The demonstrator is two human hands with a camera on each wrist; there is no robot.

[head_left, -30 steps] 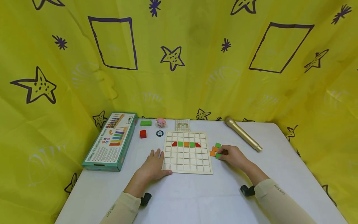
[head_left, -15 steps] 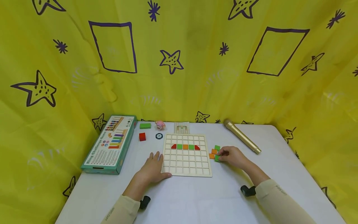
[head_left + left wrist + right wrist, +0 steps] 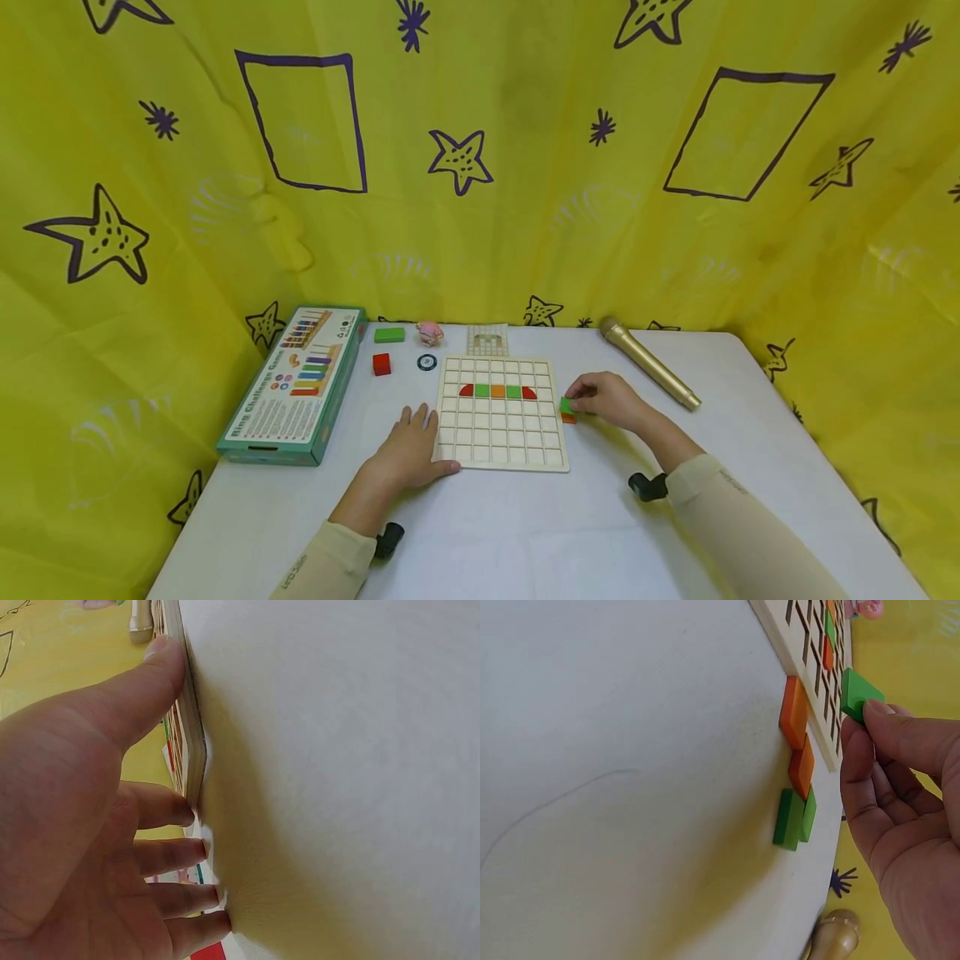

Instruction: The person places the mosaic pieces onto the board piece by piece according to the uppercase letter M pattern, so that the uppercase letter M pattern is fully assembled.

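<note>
My right hand pinches a green square tile between thumb and fingers, held up beside the right edge of a wooden grid board. Below it on the table, the right wrist view shows two orange tiles and two green tiles; the hand mostly hides them from the head. Across an upper row of the board run a red rounded piece, green, orange and green squares, and another red rounded piece. My left hand rests at the board's left side, fingers spread, thumb along its front corner.
A small pattern card lies behind the board. To the left are a green block, a red cube, a pink figurine, a round chip and a game box. A gold microphone lies at right.
My right hand has picked up the green tile from the table and moved it up and left toward the board. The left hand stays at the board's left side.
</note>
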